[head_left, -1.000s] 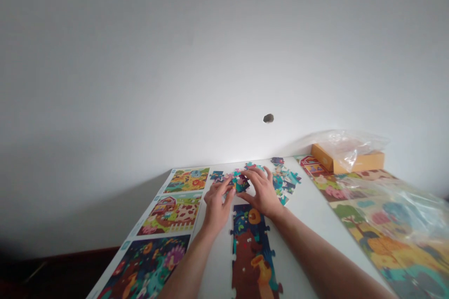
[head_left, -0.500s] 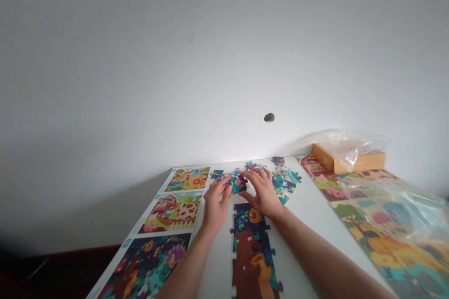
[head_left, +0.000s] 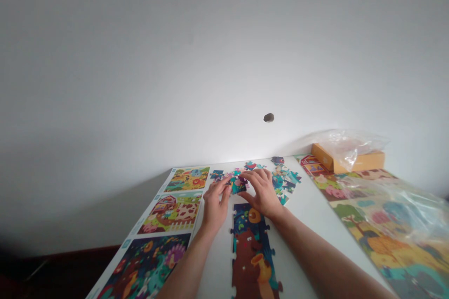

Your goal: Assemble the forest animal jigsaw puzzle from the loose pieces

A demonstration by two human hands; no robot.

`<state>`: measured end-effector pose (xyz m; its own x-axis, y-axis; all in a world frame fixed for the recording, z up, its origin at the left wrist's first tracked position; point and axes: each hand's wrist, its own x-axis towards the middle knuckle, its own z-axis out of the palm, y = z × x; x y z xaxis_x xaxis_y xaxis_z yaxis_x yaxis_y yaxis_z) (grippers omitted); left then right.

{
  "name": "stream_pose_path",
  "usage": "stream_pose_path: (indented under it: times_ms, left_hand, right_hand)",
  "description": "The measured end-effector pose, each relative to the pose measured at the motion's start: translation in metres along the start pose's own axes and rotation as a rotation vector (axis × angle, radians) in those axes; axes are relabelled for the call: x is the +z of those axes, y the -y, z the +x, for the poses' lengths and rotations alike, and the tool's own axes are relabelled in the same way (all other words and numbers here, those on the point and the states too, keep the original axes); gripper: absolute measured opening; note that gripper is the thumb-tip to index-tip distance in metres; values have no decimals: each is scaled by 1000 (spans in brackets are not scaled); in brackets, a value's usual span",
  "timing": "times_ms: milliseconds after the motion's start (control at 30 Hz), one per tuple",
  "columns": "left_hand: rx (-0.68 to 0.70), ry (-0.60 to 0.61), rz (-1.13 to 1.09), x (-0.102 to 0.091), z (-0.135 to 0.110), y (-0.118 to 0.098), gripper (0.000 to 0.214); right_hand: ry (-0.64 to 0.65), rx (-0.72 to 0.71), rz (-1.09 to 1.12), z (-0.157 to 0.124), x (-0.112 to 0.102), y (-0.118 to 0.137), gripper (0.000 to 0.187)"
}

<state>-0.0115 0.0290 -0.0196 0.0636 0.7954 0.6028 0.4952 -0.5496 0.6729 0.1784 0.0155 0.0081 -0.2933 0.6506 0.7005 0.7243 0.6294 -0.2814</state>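
I have my left hand (head_left: 215, 206) and right hand (head_left: 261, 194) curved, fingers spread, around a teal jigsaw piece (head_left: 238, 186) above the table (head_left: 301, 215), just beyond the assembled bear puzzle strip (head_left: 250, 247). I cannot tell whether either hand pinches it. Loose pieces (head_left: 285, 182) lie just to the right.

Live from 1 head-worn camera, angled forward and down, close above the left hand (head_left: 214, 210) and right hand (head_left: 263, 194), with a smooth white wall (head_left: 224, 56) at the far side.
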Motion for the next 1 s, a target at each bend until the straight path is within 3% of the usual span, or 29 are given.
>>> stream_pose_path:
  times_ms: [167,300,400,633,867,1000]
  left_hand:
    - [-20,-21,196,-2,0,-3,30]
    - [-141,-10,458,-4,0,-8,31]
    - [-213,28,557,-4,-1,-11,29]
    - [-241,84,590,-3,-3,-12,18]
    - [-230,110,594,-2,-3,-13,19]
    - [-212,150,605,-2,-3,-13,19]
  right_hand:
    - [-45,118,-79,0,6,-4,31]
    - [-115,337,-211,-3,13,-14,22]
    - [-110,414,-250,-4,16,-18,18]
    - [-6,383,-242,-5,15,-14,35]
    - [120,292,-186,-4,17,-13,31]
    - [187,265,-152,-4,18,-12,18]
